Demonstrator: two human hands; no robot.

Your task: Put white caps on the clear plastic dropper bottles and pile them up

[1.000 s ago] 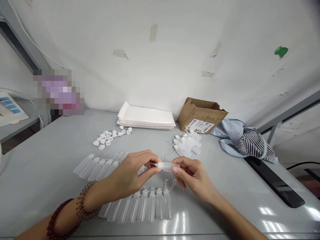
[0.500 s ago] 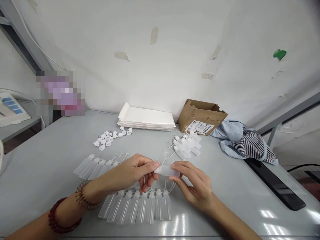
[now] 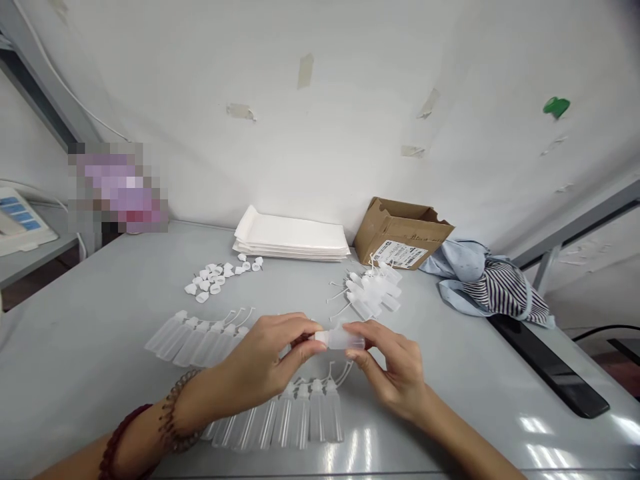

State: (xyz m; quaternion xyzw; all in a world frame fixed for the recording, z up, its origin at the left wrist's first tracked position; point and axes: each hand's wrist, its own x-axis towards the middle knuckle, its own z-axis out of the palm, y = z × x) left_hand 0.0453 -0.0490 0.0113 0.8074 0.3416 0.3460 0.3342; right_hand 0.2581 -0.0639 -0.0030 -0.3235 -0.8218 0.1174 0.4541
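Between our 2 hands, just above the grey table [image 3: 100, 313], we hold a cloudy bottle [image 3: 346, 339] sideways. Our left hand [image 3: 260, 350] pinches its white end between thumb and fingers; our right hand [image 3: 395, 363] pinches the other end. More bottles lie in 2 rows, the near row [image 3: 301, 421] and the far row [image 3: 185, 340], both partly covered by our left hand and arm. Beyond are white caps [image 3: 210, 277] at left, a bottle heap [image 3: 374, 291] at right, then envelopes [image 3: 295, 233] and a box [image 3: 400, 230].
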